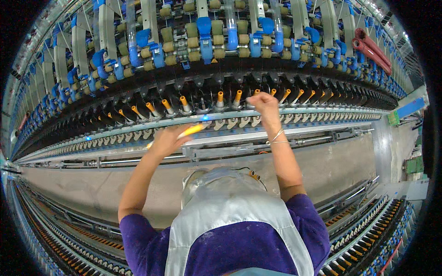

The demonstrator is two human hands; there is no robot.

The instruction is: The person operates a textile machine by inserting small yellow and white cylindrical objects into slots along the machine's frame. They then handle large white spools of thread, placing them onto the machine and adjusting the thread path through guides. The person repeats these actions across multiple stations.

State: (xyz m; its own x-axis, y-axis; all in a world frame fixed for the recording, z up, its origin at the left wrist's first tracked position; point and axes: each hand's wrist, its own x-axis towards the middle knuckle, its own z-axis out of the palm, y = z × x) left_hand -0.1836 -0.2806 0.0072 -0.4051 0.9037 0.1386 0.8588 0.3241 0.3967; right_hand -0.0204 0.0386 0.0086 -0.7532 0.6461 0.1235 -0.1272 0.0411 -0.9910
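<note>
My left hand [165,141] is closed around a yellow-and-white bobbin [190,131], whose yellow end points up to the right, in front of the spinning machine's rail. Farther right, my right hand [264,102] is raised in a pinch beside the row of bobbins; whatever lies between its fingertips is too small to make out. Orange-topped bobbins [238,97] stand upright on spindles along the machine. A bare spindle [202,106] shows among them, just above a blue light [205,118] on the rail [161,122].
Above the spindles run blue clips and olive rollers [194,43] on grey arms. Dark red tubes [372,51] rest at the upper right. My apron pocket [198,177] bulges, with bobbin ends [254,175] beside it. Another row of bobbins [363,246] stands behind me across the aisle floor [327,158].
</note>
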